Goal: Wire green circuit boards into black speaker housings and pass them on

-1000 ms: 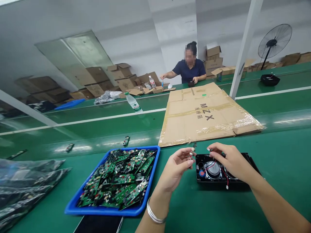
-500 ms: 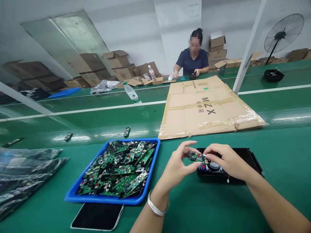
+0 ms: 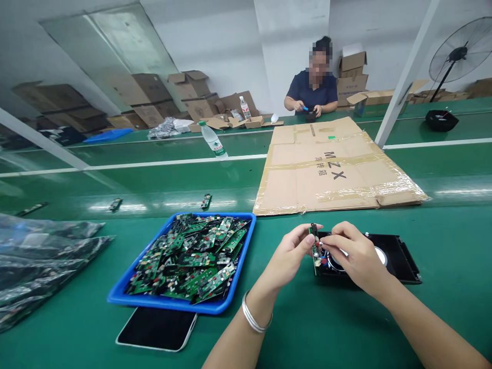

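My left hand (image 3: pixel 294 251) grips a small green circuit board (image 3: pixel 315 251) between thumb and fingers, holding it nearly upright. My right hand (image 3: pixel 353 256) is closed in a pinch on a small white connector (image 3: pixel 322 244) against the board's right side. Whether the connector sits in a socket cannot be made out. Below both hands lies a black speaker housing (image 3: pixel 402 261) with round silver-rimmed speakers, partly covered by my right hand.
A blue tray (image 3: pixel 251 241) heaped with circuit boards stands to the left, overlapping a phone (image 3: pixel 156 330). Flattened cardboard (image 3: pixel 300 189) lies ahead. Plastic bags (image 3: pixel 42 271) are far left; a bottle (image 3: pixel 213 141) stands beyond. Across the bench sits a co-worker (image 3: pixel 313 95).
My left hand has turned the circuit board from lying level to nearly upright. My right fingers stay at its side. The co-worker's hands have come together, with a blue item in one.
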Demonstrator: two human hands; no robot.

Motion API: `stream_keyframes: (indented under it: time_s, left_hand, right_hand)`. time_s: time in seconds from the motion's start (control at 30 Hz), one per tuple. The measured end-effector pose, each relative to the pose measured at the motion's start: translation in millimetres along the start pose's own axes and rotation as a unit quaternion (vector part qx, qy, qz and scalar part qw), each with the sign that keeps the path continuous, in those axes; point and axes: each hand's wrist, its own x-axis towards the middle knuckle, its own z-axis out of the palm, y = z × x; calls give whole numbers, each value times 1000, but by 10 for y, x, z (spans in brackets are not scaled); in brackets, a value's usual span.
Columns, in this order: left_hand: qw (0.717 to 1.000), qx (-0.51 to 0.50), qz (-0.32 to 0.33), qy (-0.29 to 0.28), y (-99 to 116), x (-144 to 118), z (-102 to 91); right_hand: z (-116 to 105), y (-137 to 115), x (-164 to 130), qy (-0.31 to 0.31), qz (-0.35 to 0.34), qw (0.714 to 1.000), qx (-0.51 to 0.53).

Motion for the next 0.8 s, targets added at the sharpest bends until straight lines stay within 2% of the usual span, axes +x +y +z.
stream_keyframes:
  time_s: [0.13, 0.4, 0.53, 0.7, 0.8]
  left_hand:
    - [1000, 1, -13, 0, -22, 26, 12]
    - [997, -15, -50, -49, -42, 44, -19]
    - [997, -20, -47, -63, -19, 24, -51]
    - [996, -26, -52, -72, 11, 7, -48]
    - [997, -28, -43, -64, 15, 5, -38]
  right_hand:
    - [16, 10, 1, -9, -51, 997, -49]
    - [0, 24, 18, -60, -105, 988, -94]
    - [-17, 43, 29, -49, -92, 993, -54]
    - [-42, 8, 34, -43, -141, 987, -65]
    - [-40, -23, 35, -22, -146, 987, -54]
